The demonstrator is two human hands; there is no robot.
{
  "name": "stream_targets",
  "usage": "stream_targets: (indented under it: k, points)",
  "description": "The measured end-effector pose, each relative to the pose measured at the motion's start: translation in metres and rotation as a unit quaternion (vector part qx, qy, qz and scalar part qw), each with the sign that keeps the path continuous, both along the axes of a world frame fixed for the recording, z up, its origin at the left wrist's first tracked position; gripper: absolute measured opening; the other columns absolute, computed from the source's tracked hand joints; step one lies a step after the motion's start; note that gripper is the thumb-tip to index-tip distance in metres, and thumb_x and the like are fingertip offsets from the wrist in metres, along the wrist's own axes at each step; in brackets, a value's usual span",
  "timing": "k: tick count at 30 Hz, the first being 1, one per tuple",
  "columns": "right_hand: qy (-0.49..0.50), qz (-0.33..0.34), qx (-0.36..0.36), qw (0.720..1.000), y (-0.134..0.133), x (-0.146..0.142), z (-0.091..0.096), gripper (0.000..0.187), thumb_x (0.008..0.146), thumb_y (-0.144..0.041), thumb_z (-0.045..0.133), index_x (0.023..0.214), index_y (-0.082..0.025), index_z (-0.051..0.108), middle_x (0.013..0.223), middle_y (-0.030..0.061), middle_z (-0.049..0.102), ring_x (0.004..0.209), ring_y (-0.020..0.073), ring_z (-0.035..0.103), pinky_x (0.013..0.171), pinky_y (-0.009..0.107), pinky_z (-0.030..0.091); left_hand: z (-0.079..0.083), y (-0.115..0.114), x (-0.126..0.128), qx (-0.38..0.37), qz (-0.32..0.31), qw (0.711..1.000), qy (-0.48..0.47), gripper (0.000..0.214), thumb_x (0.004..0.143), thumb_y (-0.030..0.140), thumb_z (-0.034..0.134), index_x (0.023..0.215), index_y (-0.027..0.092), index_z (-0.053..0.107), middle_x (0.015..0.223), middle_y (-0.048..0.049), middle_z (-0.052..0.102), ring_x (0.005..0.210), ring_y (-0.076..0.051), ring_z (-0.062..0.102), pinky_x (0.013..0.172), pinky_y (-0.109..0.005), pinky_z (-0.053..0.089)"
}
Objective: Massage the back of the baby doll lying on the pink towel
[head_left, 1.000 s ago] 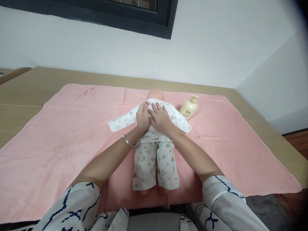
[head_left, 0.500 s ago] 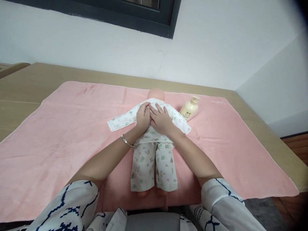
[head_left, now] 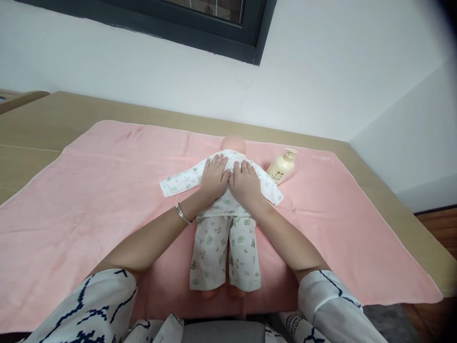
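Observation:
A baby doll (head_left: 228,205) lies face down, its bald head away from me, in a white printed top and trousers (head_left: 210,252). Flat on the left side of its upper back rests my left hand (head_left: 214,178), fingers stretched out, a silver bangle on the wrist. My right hand (head_left: 246,183) lies flat on the right side of the back, fingers extended. The thumbs nearly meet over the middle of the back. Neither hand grasps anything. Just beyond the doll's right sleeve is a pale yellow pump bottle (head_left: 282,166), leaning a little.
A pink blanket (head_left: 107,190) is spread under the doll and bottle. It covers much of a light wooden table (head_left: 82,105). Behind stand a white wall (head_left: 303,81) and a dark window frame (head_left: 214,35). A grey seat edge (head_left: 223,332) shows at the bottom.
My hands, close together at the middle of the back before, have moved apart to either side and now lie flatter. The doll and bottle keep their places; the view has shifted slightly.

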State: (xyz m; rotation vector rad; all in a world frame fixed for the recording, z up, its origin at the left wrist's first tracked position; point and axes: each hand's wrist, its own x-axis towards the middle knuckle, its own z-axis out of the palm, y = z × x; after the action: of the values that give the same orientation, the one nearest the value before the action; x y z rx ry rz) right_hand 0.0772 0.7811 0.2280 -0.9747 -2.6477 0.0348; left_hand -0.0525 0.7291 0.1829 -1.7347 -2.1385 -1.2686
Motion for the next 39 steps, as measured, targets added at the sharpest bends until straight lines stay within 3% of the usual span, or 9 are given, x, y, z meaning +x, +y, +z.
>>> stream_targets:
  k: [4, 7, 11, 15, 19, 23, 31, 36, 39]
  points:
    - [0.027, 0.06, -0.063, 0.996, 0.034, 0.005, 0.002, 0.05, 0.106, -0.034, 0.033, 0.148, -0.011, 0.046, 0.154, 0.0189, 0.038, 0.146, 0.0315, 0.032, 0.12, 0.048, 0.025, 0.003, -0.004, 0.008, 0.038, -0.029, 0.998, 0.039, 0.041, 0.093, 0.027, 0.04, 0.123, 0.013, 0.064, 0.134, -0.0154, 0.062, 0.135, -0.028, 0.051, 0.119, -0.052, 0.033]
    - [0.021, 0.032, -0.081, 0.996, 0.048, 0.005, 0.0, 0.056, 0.107, -0.038, 0.03, 0.151, -0.006, 0.039, 0.156, 0.0212, 0.034, 0.148, 0.0336, 0.027, 0.12, 0.05, 0.023, 0.003, -0.003, 0.007, 0.024, -0.017, 0.999, 0.022, 0.045, 0.093, 0.028, 0.041, 0.129, 0.012, 0.06, 0.14, -0.0165, 0.057, 0.14, -0.03, 0.045, 0.119, -0.054, 0.033]
    - [-0.015, -0.015, -0.038, 0.999, 0.017, 0.003, -0.002, 0.056, 0.104, -0.032, 0.033, 0.151, -0.001, 0.037, 0.152, 0.0259, 0.037, 0.144, 0.0386, 0.031, 0.119, 0.055, 0.023, 0.001, -0.001, 0.001, -0.011, 0.01, 1.0, 0.0, 0.056, 0.091, 0.032, 0.043, 0.139, 0.005, 0.05, 0.15, -0.022, 0.045, 0.146, -0.036, 0.033, 0.12, -0.059, 0.027]
    - [-0.017, -0.003, -0.019, 1.0, -0.015, 0.003, 0.002, 0.053, 0.101, -0.025, 0.036, 0.15, -0.004, 0.04, 0.153, 0.0258, 0.035, 0.143, 0.04, 0.034, 0.119, 0.055, 0.023, 0.002, -0.006, 0.006, 0.031, -0.009, 0.999, 0.024, 0.042, 0.091, 0.029, 0.042, 0.121, 0.01, 0.065, 0.133, -0.0192, 0.062, 0.134, -0.033, 0.051, 0.116, -0.054, 0.036]
    - [-0.025, 0.025, -0.067, 0.997, 0.012, 0.005, 0.006, 0.053, 0.105, -0.032, 0.031, 0.149, -0.006, 0.042, 0.155, 0.0233, 0.033, 0.146, 0.0387, 0.029, 0.119, 0.054, 0.024, 0.002, -0.008, 0.011, 0.061, 0.003, 0.998, -0.003, 0.035, 0.092, 0.029, 0.044, 0.114, 0.017, 0.068, 0.123, -0.0128, 0.069, 0.126, -0.028, 0.059, 0.114, -0.049, 0.041]
    - [-0.032, 0.083, -0.076, 0.993, 0.046, 0.006, 0.002, 0.063, 0.105, -0.048, 0.032, 0.157, -0.011, 0.029, 0.162, 0.0178, 0.02, 0.15, 0.0386, 0.014, 0.12, 0.057, 0.018, 0.0, -0.003, 0.006, 0.012, 0.019, 0.999, -0.037, 0.051, 0.09, 0.033, 0.046, 0.135, 0.012, 0.056, 0.148, -0.0176, 0.049, 0.145, -0.035, 0.036, 0.121, -0.059, 0.023]
    - [-0.069, 0.02, -0.029, 0.997, -0.006, 0.007, 0.01, 0.056, 0.102, -0.027, 0.036, 0.152, 0.0, 0.036, 0.154, 0.0288, 0.031, 0.144, 0.0427, 0.03, 0.117, 0.054, 0.026, 0.004, -0.009, 0.006, 0.04, -0.023, 0.998, 0.034, 0.037, 0.089, 0.033, 0.046, 0.114, 0.017, 0.069, 0.128, -0.0142, 0.066, 0.131, -0.031, 0.053, 0.116, -0.052, 0.034]
    - [-0.039, 0.049, -0.078, 0.995, 0.027, 0.006, 0.01, 0.057, 0.105, -0.035, 0.033, 0.155, -0.008, 0.033, 0.158, 0.0211, 0.028, 0.148, 0.0373, 0.024, 0.12, 0.051, 0.024, 0.003, -0.004, 0.005, -0.001, 0.012, 1.0, -0.027, 0.052, 0.094, 0.042, 0.043, 0.134, 0.013, 0.057, 0.15, -0.0192, 0.045, 0.145, -0.038, 0.033, 0.119, -0.061, 0.02]
    - [-0.047, 0.035, -0.085, 0.995, 0.036, 0.006, 0.009, 0.061, 0.106, -0.04, 0.031, 0.157, -0.008, 0.026, 0.16, 0.0196, 0.023, 0.149, 0.0368, 0.019, 0.121, 0.052, 0.02, 0.004, -0.004, 0.006, 0.005, 0.011, 1.0, -0.017, 0.047, 0.093, 0.043, 0.045, 0.127, 0.015, 0.062, 0.147, -0.0184, 0.05, 0.142, -0.038, 0.037, 0.119, -0.061, 0.019]
